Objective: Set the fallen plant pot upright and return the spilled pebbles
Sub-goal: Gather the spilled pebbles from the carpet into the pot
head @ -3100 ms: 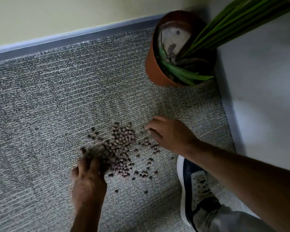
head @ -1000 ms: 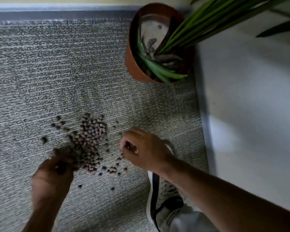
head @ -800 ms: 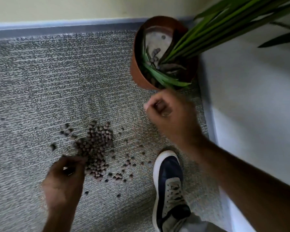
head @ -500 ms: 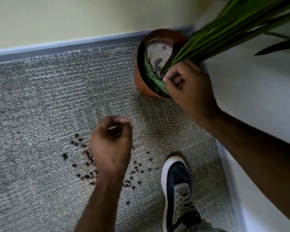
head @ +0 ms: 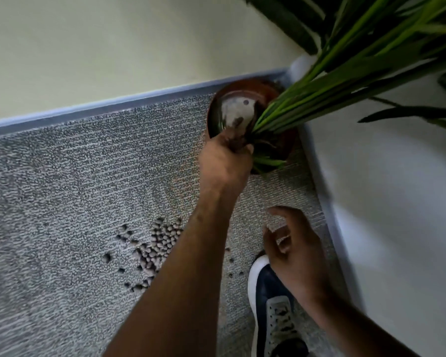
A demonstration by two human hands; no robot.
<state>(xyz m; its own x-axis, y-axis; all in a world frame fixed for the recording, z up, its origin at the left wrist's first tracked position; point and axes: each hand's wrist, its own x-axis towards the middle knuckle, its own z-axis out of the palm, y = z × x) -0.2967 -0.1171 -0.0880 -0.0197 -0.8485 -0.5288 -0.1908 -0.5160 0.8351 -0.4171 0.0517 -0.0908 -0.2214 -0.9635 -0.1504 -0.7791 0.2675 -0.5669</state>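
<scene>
The terracotta plant pot [head: 212,117] stands upright in the corner, with long green leaves [head: 345,81] leaning out to the upper right. My left hand [head: 224,163] reaches over the pot's near rim, fingers curled around a few brown pebbles at its tips. Spilled pebbles [head: 160,243] lie in a loose heap on the grey carpet, partly hidden by my left forearm. My right hand [head: 291,248] hovers low over the carpet right of the heap, fingers spread and empty.
My dark blue shoe [head: 271,302] stands on the carpet just below my right hand. A grey skirting board [head: 113,106] runs along the yellow wall behind. A white surface [head: 384,202] borders the carpet on the right, close to the pot.
My left hand rose from the pebble heap to the pot's rim with pebbles. My right hand left the pot and came down near the shoe, now spread and empty.
</scene>
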